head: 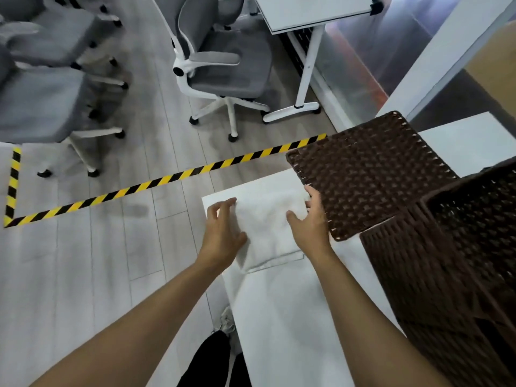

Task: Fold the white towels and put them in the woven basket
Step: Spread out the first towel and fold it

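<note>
A folded white towel (268, 227) lies flat near the far left corner of a white table (293, 317). My left hand (223, 230) hovers at the towel's left edge with fingers spread and relaxed. My right hand (312, 219) is at the towel's right edge, fingers likewise spread, holding nothing. The dark brown woven basket (435, 275) stands on the table at the right, its opening facing up. Its flat woven lid (368, 174) lies beside it, just right of my right hand.
Grey office chairs (223, 60) stand on the wooden floor beyond the table. Yellow-black hazard tape (167, 177) runs across the floor. Another white desk (312, 12) is at the back. My legs and a shoe (226, 322) show below the table's left edge.
</note>
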Demonstrator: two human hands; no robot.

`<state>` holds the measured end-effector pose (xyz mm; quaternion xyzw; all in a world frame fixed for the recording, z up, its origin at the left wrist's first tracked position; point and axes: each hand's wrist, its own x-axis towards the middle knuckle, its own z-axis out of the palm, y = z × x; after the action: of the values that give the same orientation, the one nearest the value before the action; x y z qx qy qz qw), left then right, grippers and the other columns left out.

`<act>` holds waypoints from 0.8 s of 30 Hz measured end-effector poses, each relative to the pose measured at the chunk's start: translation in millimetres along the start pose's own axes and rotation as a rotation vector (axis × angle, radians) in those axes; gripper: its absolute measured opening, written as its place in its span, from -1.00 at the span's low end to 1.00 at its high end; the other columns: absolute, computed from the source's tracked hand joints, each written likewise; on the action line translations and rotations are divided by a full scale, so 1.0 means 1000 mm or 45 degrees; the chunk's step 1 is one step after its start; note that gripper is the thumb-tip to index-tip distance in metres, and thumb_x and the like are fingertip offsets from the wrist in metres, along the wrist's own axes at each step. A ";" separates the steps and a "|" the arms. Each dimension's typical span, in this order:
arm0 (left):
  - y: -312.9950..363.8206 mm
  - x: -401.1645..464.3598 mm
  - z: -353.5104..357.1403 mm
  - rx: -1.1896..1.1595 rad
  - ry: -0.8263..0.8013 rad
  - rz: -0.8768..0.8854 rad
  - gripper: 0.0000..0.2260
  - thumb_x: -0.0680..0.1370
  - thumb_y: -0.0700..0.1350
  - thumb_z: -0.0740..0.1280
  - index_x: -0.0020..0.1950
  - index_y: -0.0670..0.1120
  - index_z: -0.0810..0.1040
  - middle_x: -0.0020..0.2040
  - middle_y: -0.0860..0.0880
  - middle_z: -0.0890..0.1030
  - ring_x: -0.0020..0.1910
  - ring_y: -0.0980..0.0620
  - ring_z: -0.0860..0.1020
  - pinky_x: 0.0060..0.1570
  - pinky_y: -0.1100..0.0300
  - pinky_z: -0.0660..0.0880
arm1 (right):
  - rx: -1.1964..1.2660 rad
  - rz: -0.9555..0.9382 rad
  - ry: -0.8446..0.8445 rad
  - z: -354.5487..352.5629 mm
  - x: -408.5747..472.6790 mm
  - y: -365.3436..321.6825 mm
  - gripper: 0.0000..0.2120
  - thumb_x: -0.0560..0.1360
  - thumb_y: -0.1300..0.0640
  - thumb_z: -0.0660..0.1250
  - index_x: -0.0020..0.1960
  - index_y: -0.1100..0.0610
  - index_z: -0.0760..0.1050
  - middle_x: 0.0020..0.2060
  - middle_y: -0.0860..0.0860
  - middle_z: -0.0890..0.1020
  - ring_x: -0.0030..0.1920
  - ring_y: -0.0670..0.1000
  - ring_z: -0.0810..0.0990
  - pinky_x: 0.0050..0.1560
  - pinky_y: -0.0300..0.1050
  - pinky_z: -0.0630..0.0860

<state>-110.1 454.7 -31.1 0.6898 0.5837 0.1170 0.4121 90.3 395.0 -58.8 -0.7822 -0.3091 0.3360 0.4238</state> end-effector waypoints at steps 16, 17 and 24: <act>-0.068 -0.026 0.023 0.981 -0.226 0.703 -0.44 0.48 0.02 0.49 0.47 0.11 0.44 0.52 -0.12 0.39 0.47 -0.27 0.37 0.21 -0.12 0.52 | -0.963 -0.576 -0.170 0.004 -0.073 0.076 -0.32 0.48 0.24 0.39 0.56 0.00 0.32 0.54 0.05 0.34 0.53 0.07 0.30 0.54 0.08 0.26; -0.069 -0.024 0.023 0.990 -0.212 0.701 -0.45 0.51 0.01 0.47 0.48 0.12 0.44 0.52 -0.12 0.38 0.48 -0.27 0.37 0.22 -0.12 0.52 | -0.965 -0.590 -0.177 0.004 -0.069 0.077 -0.31 0.49 0.26 0.39 0.57 0.00 0.30 0.55 0.05 0.33 0.54 0.07 0.30 0.54 0.09 0.26; -0.059 -0.012 0.015 1.038 -0.165 0.590 -0.45 0.48 -0.04 0.50 0.46 0.08 0.46 0.51 -0.17 0.39 0.45 -0.33 0.38 0.21 -0.17 0.49 | -0.893 -0.569 -0.254 0.017 -0.041 0.057 -0.36 0.51 0.25 0.29 0.56 0.00 0.32 0.55 0.06 0.33 0.54 0.11 0.30 0.53 0.13 0.27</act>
<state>-145.7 436.1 -78.3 0.9132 0.3859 -0.0762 0.1066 64.2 345.4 -104.1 -0.7564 -0.6061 0.1846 0.1625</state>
